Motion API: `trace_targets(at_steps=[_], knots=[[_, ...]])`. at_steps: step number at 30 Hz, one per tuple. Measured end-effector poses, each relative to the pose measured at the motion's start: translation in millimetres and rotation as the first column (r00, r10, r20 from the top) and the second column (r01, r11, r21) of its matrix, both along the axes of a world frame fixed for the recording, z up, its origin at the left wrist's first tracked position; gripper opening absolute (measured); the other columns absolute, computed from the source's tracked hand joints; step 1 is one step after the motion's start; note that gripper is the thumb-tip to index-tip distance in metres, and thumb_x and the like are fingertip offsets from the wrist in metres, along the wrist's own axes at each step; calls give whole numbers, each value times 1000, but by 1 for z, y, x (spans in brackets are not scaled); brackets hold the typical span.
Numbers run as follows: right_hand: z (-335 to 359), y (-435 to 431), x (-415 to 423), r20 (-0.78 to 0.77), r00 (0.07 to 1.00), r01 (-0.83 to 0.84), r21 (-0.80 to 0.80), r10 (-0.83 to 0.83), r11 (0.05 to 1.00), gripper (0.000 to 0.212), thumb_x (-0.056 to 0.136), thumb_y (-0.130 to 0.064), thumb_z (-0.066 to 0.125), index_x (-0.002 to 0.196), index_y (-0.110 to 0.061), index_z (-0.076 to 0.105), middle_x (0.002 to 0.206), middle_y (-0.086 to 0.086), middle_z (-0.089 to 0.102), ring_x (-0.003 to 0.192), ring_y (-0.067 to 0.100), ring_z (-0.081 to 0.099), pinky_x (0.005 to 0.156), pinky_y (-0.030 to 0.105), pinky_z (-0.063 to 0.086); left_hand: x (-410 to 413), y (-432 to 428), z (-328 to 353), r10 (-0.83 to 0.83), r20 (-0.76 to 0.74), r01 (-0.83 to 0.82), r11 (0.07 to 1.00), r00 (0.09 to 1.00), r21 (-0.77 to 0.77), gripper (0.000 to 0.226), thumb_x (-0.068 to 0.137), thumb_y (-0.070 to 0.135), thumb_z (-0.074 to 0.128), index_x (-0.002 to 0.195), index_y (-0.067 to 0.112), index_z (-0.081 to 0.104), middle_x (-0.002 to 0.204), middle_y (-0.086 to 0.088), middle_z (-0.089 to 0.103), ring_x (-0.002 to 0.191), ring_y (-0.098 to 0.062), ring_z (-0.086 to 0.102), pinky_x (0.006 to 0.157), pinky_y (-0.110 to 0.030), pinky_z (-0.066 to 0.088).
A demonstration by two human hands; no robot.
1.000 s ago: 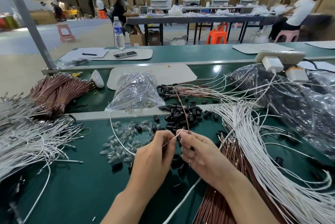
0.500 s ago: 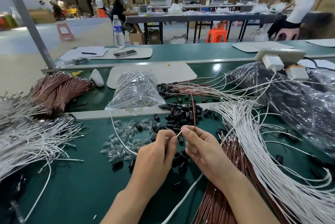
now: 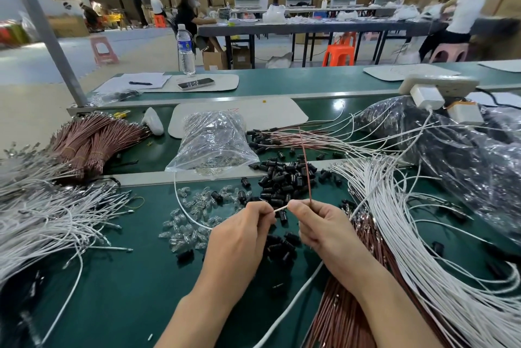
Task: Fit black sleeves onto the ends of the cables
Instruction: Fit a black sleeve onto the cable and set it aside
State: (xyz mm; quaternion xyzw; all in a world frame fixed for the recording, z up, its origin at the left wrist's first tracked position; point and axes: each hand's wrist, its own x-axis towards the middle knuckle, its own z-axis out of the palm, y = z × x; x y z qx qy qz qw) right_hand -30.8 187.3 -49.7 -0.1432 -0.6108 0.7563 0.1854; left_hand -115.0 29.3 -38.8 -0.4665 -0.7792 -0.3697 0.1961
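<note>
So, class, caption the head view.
Left hand and right hand pinch a white cable and brown cable above black sleeves.

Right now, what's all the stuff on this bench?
black sleeves: many, black, heaped beyond the hands
brown cable: one, brown, rising from the right hand
white cable: one, white, stretched between the hands
loose white cables: many, white, right side
clear bulbs: many, clear, left of the hands
plastic bag: one, clear, behind the bulbs
water bottle: one, clear, far bench
left hand: one, pinches white cable
right hand: one, grips brown cable
</note>
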Motion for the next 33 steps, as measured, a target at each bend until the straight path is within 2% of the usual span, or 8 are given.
trace_targets(at_steps=[7,15,21,28,33], knots=[[-1,-1,0,34,999,18,31,-19,999,23,75,-50,79,79,-28,77,53,-6,34,46,10,26,44,18,30,-5,0,-4,26,-98,-29,999,995,-31,8,94,20,68,97,17,61,71,13,61,57,-5,55,50,-23,45],[1,-2,1,40,998,44,24,-45,999,13,83,-42,75,83,-29,79,53,-8,35,45,8,28,44,17,32,-3,-3,-5,19,19,-18,999,1000,-33,15,100,36,57,105,24,65,80,17,68,68,2,59,55,-18,48],[1,-4,0,34,998,44,36,-45,998,14,83,-41,75,81,-28,78,51,-9,36,43,8,29,43,17,32,0,-2,-5,4,159,-3,1000,987,-5,29,100,46,46,104,24,65,81,15,72,68,-1,67,60,-33,56],[2,-5,0,24,999,31,9,-31,999,16,83,-42,75,83,-27,78,54,-7,34,45,8,27,44,18,31,2,0,-6,-19,221,19,1000,975,3,17,98,38,57,93,23,59,80,8,73,68,-10,68,60,-39,54],[4,-6,1,28,999,30,19,-30,999,15,83,-44,75,81,-29,77,54,-9,34,46,8,27,44,18,29,2,1,-9,-1,215,3,1000,977,-9,11,98,31,64,94,21,60,79,6,74,70,-14,70,63,-41,55]])
